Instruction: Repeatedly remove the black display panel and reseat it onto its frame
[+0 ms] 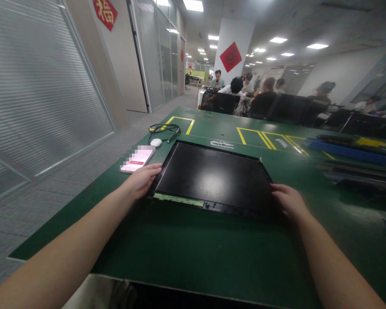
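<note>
A dark flat display panel [212, 176] with a thin black frame is in front of me, over the green table. Along its near edge runs a strip of green circuit board [179, 199]. My left hand [144, 180] grips the panel's left edge, thumb on the top side and the other fingers partly hidden. At the right edge, my right hand [287, 198] holds the panel the same way, its fingertips mostly hidden beneath. Whether the panel rests fully on the table or is slightly raised, I cannot tell.
Left of the panel lie a phone [137, 159] with a lit screen, a white round object [156, 142] and a coiled black cable [165, 131]. Yellow tape marks the green table [199, 244]. A blue tray [350, 150] with dark parts is at right. People sit beyond.
</note>
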The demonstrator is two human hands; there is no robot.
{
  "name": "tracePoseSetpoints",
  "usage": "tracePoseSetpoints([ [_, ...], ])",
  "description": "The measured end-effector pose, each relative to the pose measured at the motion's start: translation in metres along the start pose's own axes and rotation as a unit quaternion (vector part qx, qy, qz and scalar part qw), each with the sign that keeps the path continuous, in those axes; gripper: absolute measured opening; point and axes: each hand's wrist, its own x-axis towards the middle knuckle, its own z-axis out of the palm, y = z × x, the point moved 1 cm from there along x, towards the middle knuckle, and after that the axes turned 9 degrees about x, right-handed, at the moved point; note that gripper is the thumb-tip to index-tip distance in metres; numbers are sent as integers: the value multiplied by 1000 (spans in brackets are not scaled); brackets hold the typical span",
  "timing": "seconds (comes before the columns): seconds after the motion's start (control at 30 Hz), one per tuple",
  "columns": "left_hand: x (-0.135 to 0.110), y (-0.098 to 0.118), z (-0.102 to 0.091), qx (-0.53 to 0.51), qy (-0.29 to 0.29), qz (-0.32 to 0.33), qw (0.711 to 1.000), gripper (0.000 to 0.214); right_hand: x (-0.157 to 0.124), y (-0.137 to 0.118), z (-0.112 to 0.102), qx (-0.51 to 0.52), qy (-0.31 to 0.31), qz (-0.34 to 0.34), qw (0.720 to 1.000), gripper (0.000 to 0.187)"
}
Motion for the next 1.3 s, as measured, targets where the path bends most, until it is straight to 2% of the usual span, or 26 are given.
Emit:
tracePoseSetpoints([
  [0.27,1,0,2,-31,-14,4,999,37,-1,0,1,17,-1,11,1000,49],
  [0.6,0,0,1,-58,-21,6,998,38,-8,-8,0,16,-3,20,1000,47],
  [0.73,-2,1,2,-59,-36,8,998,41,-6,-6,0,16,-3,14,1000,46],
  [1.07,2,0,2,-63,-27,7,998,41,9,11,0,13,-2,-12,1000,48],
  [1.3,3,-3,3,-67,-23,8,997,45,0,1,0,15,-3,-1,1000,50],
])
